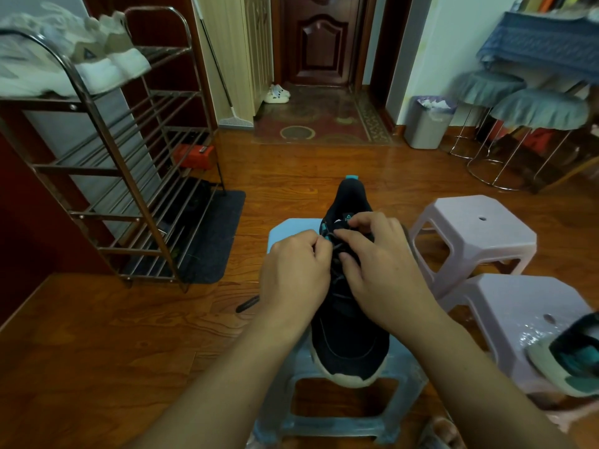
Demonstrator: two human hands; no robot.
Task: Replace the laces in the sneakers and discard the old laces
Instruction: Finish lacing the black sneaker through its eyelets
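Pinching the dark lace (337, 251) of the black mesh sneaker (350, 335) on the pale blue plastic stool (291, 226), I curl both my left hand (296, 270) and right hand (377, 264) tight.

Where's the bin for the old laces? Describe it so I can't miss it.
Look past the wooden floor to the dark brown door with the patterned mat. Right of that mat, against the pale wall, stands a grey waste bin. Unlike the grey-cushioned stools beside it, it has a plastic liner and crumpled paper inside.
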